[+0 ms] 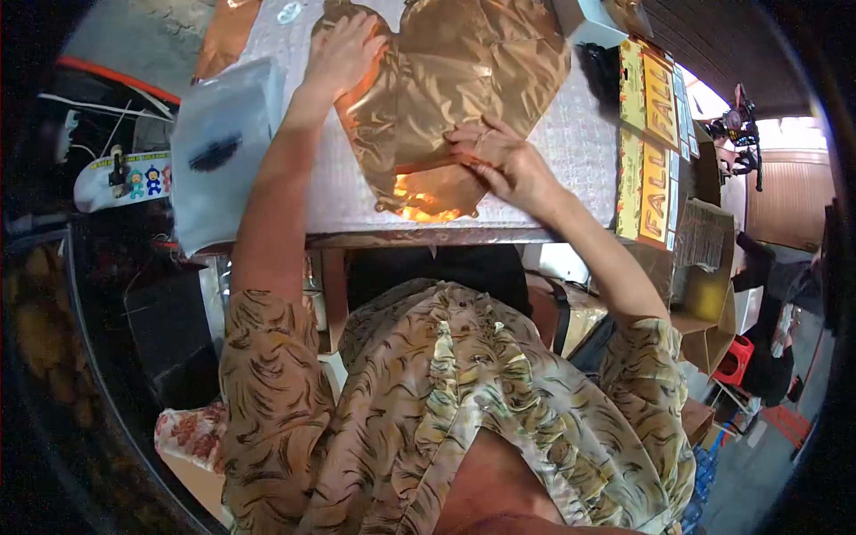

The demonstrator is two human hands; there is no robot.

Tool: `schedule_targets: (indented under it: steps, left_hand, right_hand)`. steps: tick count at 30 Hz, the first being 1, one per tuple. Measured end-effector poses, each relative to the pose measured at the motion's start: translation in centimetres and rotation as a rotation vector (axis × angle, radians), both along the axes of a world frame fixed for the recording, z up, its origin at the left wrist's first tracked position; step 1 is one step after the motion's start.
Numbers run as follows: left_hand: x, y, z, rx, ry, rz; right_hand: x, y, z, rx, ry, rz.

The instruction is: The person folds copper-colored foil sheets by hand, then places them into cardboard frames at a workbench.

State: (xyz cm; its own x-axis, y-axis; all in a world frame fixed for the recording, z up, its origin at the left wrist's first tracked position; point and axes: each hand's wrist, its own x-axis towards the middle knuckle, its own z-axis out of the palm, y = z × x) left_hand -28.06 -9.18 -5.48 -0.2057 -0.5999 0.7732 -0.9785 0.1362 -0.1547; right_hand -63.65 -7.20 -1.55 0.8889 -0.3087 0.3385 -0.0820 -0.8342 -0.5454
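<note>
A flat, creased copper-coloured foil balloon (446, 85) lies on the white padded table top. Its narrow lower end is folded, and a shiny flap shows near the table's front edge. My left hand (346, 55) rests open on the balloon's upper left lobe, with the fingers stretched out flat over the foil. Lower down, to the right, my right hand (508, 162) is closed on the folded edge, its fingers curled over the foil. The thumb sits lower, apart from the fingertips. The balloon's top edge runs out of view.
A stack of clear plastic sleeves (223, 152) lies at the table's left edge. Yellow printed packages marked "FALL" (655, 192) line the right edge, beside a white box (588, 20) at the back. Cardboard boxes (704, 303) stand to the right, below the table.
</note>
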Motion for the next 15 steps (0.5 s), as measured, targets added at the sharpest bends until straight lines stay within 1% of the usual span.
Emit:
schedule_targets:
  steps: [2,3,5,6,8,14,15]
  left_hand:
    - [0.6,0.7,-1.4,0.176,0.039,0.161]
    - [0.6,1.0,-1.7,0.184,0.052,0.158]
    - [0.7,0.9,-0.8,0.642,0.108,0.193]
    - [0.3,1.1,-0.3,0.645,0.121,0.188]
    - [-0.9,1.6,0.6,0.607,0.324,0.239]
    - [-1.4,2.1,1.4,0.606,0.343,0.242]
    - [-1.4,2.2,1.4,0.605,0.328,0.250]
  right_hand:
    - [0.1,0.0,0.5,0.015,0.021,0.009]
    - [0.2,0.0,0.6,0.000,0.031,0.035]
    - [0.2,-0.1,1.1,-0.033,0.071,0.081]
    - [0.2,-0.1,1.0,-0.030,0.085,0.081]
    - [0.1,-0.1,0.9,-0.050,0.088,0.091]
    - [-0.6,0.3,3.7,0.039,0.274,0.140]
    - [-0.5,0.2,3.5,0.291,0.166,0.083]
